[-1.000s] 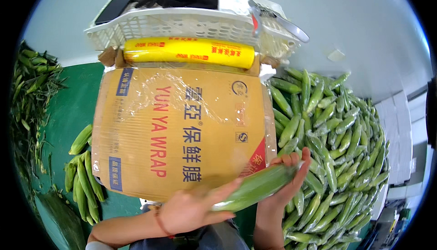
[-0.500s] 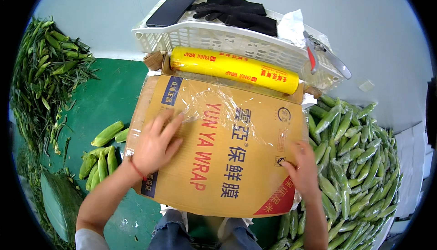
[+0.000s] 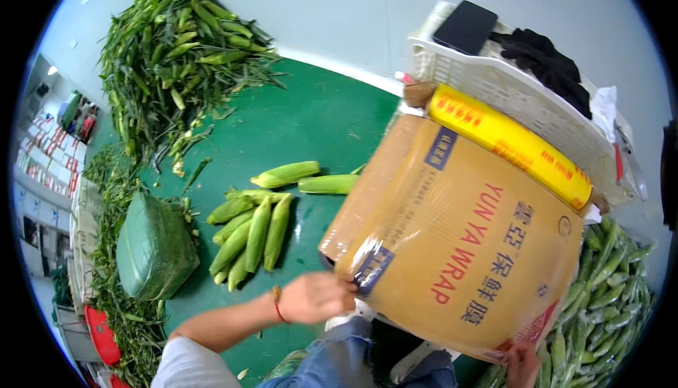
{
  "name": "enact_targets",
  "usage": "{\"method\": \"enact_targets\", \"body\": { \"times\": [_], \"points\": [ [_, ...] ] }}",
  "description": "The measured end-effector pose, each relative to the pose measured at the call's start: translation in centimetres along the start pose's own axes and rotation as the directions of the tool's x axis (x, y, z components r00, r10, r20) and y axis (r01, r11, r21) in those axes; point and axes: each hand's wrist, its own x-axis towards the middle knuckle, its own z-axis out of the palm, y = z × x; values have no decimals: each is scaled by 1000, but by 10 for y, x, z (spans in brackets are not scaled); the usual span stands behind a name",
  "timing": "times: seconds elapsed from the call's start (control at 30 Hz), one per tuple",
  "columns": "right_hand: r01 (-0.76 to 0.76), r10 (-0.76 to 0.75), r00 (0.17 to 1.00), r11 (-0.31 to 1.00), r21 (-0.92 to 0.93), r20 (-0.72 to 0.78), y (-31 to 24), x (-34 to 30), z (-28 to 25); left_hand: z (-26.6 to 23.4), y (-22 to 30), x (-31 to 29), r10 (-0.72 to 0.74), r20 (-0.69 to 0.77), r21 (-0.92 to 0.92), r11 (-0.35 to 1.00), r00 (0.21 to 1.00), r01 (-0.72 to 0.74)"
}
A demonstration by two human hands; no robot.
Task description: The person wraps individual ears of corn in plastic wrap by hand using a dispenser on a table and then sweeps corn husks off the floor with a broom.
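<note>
A brown printed cardboard [image 3: 452, 247] with shiny clear film over it slopes in front of me. At its near left corner is my left hand [image 3: 321, 297], fingers closed; what is pinched there is hidden. My right hand [image 3: 522, 365] grips the near right corner, partly cut off by the lower edge of the picture. Along the far edge of the cardboard lies a yellow roll of plastic wrap [image 3: 508, 144]. Several green corn cobs [image 3: 244, 236] in husks lie on the green floor to the left, apart from my left hand.
Behind the roll stands a white plastic basket [image 3: 459, 67] carrying a phone [image 3: 466, 26] and black gloves [image 3: 547, 63]. Film-wrapped corn [image 3: 600, 310] is heaped at right. Stripped husks [image 3: 183, 49] are piled far left, near a green wrapped bundle [image 3: 157, 247].
My view has swung left, so the cardboard appears farther right. Both hands have moved from over the cardboard to its near corners, and my left fingers have closed.
</note>
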Motion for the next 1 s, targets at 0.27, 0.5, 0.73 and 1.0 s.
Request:
{"method": "enact_targets", "body": {
  "times": [0.27,0.5,0.73,1.0],
  "points": [
    [0,-1,997,1000,-10,-79,-75,23,22,84,-78,-223,-929,-316,525,-3,192,851],
    [-62,56,990,997,-41,-133,-58,17,20,118,-85,-207,-881,-448,570,-149,154,808],
    [-235,275,950,941,243,-144,-35,6,28,120,-72,-195,-929,-368,232,-48,42,972],
    [-185,211,973,952,242,-88,-52,16,31,130,-98,-227,-952,-298,162,-118,-66,980]
  ]
}}
